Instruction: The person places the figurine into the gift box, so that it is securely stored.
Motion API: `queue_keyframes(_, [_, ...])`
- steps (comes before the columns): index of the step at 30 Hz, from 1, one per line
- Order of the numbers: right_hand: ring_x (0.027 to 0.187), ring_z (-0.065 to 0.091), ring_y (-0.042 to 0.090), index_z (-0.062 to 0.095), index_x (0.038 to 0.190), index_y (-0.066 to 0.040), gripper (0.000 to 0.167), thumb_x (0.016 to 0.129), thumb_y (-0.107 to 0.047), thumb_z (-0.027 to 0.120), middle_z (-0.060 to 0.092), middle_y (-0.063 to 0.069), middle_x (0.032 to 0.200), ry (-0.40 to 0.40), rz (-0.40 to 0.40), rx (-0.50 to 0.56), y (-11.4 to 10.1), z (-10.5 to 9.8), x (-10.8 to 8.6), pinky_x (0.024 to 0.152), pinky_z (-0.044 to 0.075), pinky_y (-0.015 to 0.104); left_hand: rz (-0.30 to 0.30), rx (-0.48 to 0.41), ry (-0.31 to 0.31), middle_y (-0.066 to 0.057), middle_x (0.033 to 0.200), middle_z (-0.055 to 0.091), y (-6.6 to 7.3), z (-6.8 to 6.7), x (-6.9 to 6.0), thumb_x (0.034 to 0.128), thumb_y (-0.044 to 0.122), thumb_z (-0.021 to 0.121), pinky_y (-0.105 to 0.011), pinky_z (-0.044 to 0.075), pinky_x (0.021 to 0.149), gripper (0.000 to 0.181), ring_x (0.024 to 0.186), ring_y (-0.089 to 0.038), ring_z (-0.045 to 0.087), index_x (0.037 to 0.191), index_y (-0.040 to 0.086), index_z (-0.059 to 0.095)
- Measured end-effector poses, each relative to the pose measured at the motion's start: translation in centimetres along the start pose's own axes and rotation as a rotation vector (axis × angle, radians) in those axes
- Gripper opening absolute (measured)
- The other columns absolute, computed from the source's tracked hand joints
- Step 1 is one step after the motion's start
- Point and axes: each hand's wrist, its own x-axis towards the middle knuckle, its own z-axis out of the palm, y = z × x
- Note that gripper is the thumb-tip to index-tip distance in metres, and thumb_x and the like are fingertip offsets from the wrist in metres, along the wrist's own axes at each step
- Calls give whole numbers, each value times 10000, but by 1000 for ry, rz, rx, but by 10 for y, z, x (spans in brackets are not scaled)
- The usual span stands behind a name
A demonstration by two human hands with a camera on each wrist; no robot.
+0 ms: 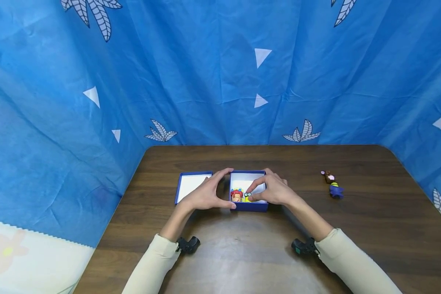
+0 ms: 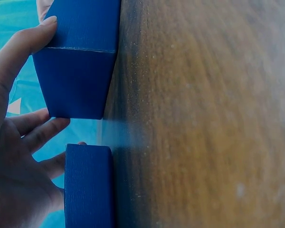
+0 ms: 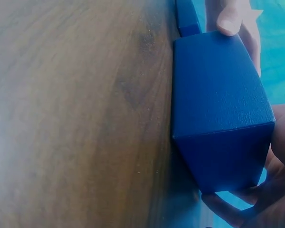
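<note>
From the head, the left hand grips the blue box at its left corners, thumb and fingers wide apart; the right hand pinches a yellow-green figurine inside, beside a red-haired figurine. Wide wooden tabletop separates box from brown figurine. At the left wrist, a narrow gap (fingers reach across it) parts box and lid. At the right wrist, fingers show along the box's outer edge.

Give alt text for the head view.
A left hand grips an open blue box; the right hand touches a yellow-green figurine inside, beside a red-haired one. A blue-edged lid lies left, two figurines right, on a wooden table.
</note>
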Motion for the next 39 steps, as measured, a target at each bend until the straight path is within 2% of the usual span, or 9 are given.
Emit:
queue_keyframes(9, [1577, 271, 542, 886, 962, -276, 94, 891, -337, 881, 371, 256, 1699, 26, 38, 56, 1, 4, 0, 1202, 122, 837, -4, -1, -3, -13, 1781, 313, -1, 0, -1, 778, 599, 918, -720, 120, 1335, 1169, 1657, -303, 314, 1706, 352, 253])
queue_keyframes(17, [1574, 271, 565, 885, 950, -281, 105, 868, -345, 899, 359, 280, 1702, 17, 6, 54, 2, 3, 0, 1195, 112, 838, -15, 0, -4, -4, 1786, 301, -2, 0, -1, 777, 596, 920, -694, 147, 1341, 1182, 1658, -297, 310, 1712, 351, 240])
queue_keyframes(22, [1575, 243, 584, 873, 969, -282, 126, 865, -348, 903, 328, 285, 1710, -4, -10, 77, 5, 2, 0, 1193, 111, 878, -10, -9, -6, -6, 1783, 307, 0, 0, -1, 779, 596, 918, -704, 132, 1340, 1173, 1657, -301, 312, 1710, 350, 247])
queue_keyframes(29, [1521, 284, 589, 853, 1058, -286, 214, 871, -384, 892, 311, 285, 1700, -26, -34, 87, 10, 0, 1, 1127, 232, 918, -10, -7, -8, -6, 1775, 322, 0, 0, 0, 781, 594, 917, -716, 112, 1338, 1161, 1656, -294, 314, 1703, 377, 246])
queue_keyframes(35, [1442, 394, 484, 770, 1291, -285, 418, 910, -437, 847, 423, 209, 1620, -43, -108, 170, 19, -7, -3, 1078, 447, 764, -12, -13, -10, -7, 1772, 327, 0, -1, 0, 778, 592, 921, -712, 118, 1339, 1160, 1651, -291, 321, 1699, 394, 244])
queue_keyframes(39, [1457, 417, 441, 747, 1340, -258, 458, 918, -401, 853, 428, 171, 1639, -31, -144, 225, 25, -13, -7, 1110, 457, 692, -10, -17, -12, -11, 1769, 332, 2, -1, 0, 780, 584, 923, -712, 128, 1337, 1161, 1645, -288, 331, 1701, 378, 247])
